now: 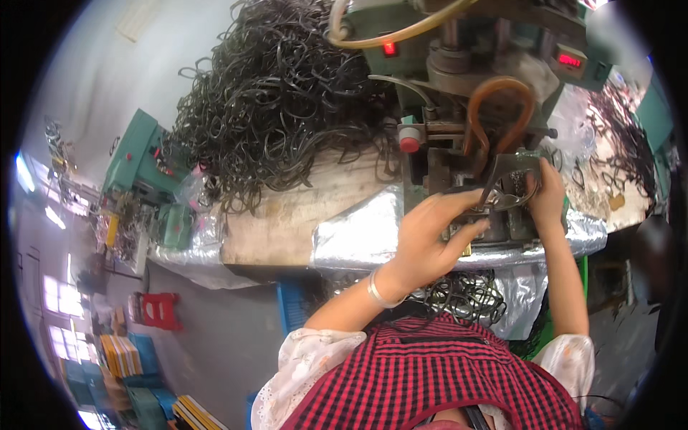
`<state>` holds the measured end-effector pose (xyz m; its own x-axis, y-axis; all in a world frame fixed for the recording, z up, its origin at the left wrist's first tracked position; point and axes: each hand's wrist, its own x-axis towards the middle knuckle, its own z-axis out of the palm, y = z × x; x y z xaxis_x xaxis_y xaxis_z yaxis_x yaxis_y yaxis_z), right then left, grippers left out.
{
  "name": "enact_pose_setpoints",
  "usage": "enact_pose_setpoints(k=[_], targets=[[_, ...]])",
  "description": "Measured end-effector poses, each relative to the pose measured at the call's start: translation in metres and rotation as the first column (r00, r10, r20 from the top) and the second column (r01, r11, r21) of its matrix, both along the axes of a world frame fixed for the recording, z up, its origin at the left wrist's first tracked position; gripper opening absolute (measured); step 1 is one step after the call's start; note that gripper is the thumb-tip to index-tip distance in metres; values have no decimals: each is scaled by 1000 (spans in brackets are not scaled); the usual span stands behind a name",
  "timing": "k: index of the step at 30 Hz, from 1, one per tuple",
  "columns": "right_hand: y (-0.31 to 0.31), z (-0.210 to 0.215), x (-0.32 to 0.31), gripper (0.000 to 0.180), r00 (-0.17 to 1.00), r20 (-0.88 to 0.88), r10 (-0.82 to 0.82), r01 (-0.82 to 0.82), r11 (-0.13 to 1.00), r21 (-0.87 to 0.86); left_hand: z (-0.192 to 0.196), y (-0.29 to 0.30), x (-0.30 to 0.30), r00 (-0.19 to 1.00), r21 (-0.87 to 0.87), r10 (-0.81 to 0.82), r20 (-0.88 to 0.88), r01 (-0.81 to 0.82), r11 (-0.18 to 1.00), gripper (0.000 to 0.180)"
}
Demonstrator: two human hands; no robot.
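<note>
- The left hand [430,233] reaches up toward 1 o'clock, wrist bent, thumb and forefinger stretched forward, the other fingers curled.
- The right hand [546,197] is raised toward 12 o'clock, fingers closed in a pinch.
- Both forearms are bare, rising from the lower edge.

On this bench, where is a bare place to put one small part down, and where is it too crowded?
The bare wooden bench top is free between the heap of black loops and the foil-covered edge. It is crowded at the press, where the left hand and right hand hold a metal piece.
</note>
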<state>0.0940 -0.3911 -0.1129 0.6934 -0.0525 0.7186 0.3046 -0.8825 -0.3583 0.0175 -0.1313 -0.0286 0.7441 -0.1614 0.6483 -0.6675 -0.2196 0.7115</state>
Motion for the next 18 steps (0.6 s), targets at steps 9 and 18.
enact_pose_setpoints(k=[9,18], targets=[[1,8,-23,17,978,-204,53,27,929,369,31,173,31,630,342,619,470,-776,530,11],[7,13,-27,15,979,-202,39,46,914,402,-19,153,129,586,585,738,335,-743,324,21]])
